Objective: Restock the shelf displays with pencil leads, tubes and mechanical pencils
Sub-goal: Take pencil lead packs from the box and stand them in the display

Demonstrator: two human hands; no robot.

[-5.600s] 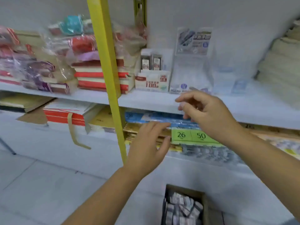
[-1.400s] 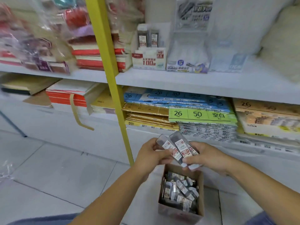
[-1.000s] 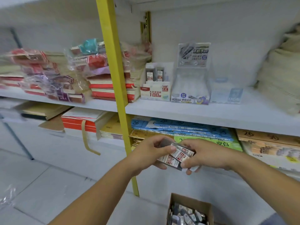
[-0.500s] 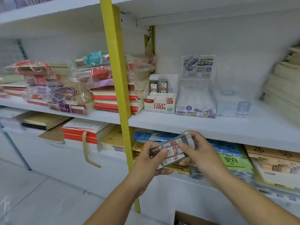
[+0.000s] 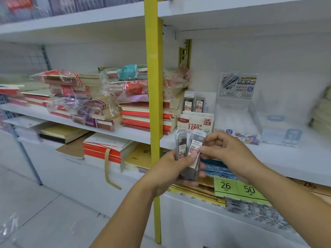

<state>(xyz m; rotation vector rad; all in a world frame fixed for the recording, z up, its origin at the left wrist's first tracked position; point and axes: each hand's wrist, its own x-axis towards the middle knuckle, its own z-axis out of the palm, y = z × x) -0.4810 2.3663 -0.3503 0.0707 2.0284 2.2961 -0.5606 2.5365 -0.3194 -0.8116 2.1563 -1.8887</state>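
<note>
My left hand (image 5: 172,173) grips a small bundle of clear pencil lead tubes (image 5: 189,151) with red and white labels, held upright in front of the shelf edge. My right hand (image 5: 227,153) pinches the right side of the same bundle near its top. Just behind them on the middle shelf stands a white and red lead display box (image 5: 196,122) marked HB 0.5, with two tubes (image 5: 194,102) upright in its back row. To its right is a clear plastic pencil display (image 5: 236,111) with a blue printed header card.
A yellow upright post (image 5: 153,104) stands directly left of my hands. Stacks of red and cream notebooks (image 5: 139,111) fill the shelf to the left. Green price cards reading 26 and 50 (image 5: 236,189) lie on paper packs on the lower shelf. White floor lies below left.
My hands have lifted the lead tubes from the cardboard box on the floor up to the level of the middle shelf and turned them upright. My view has tilted up; the box is out of sight.
</note>
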